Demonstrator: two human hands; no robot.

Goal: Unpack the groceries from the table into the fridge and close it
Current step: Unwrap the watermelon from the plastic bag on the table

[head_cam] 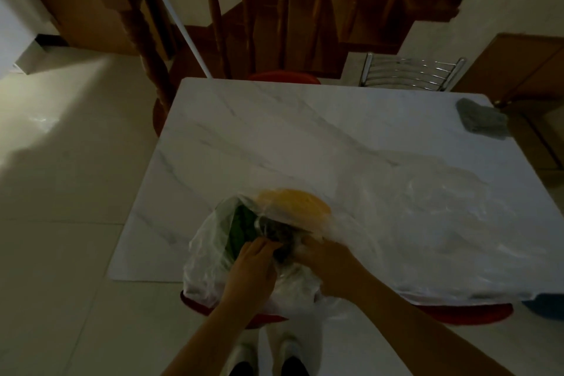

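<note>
While both hands meet at the mouth of the clear grocery bag [207, 250] at the marble table's [274, 131] six-o'clock edge, the left hand [250, 272] and right hand [326, 265] pinch its plastic around a dark item, green vegetables at ten o'clock, yellow produce [296, 204] at twelve.

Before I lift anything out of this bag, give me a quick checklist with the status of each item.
1. Both hands on the clear plastic bag: ok, left hand and right hand at its mouth.
2. Bag mouth open: ok, green produce and yellow item visible.
3. Grip on one item: cannot tell.
4. Bag fully on the table: not ok, it overhangs the near edge.
5. Fridge open: cannot tell, out of view.
</note>
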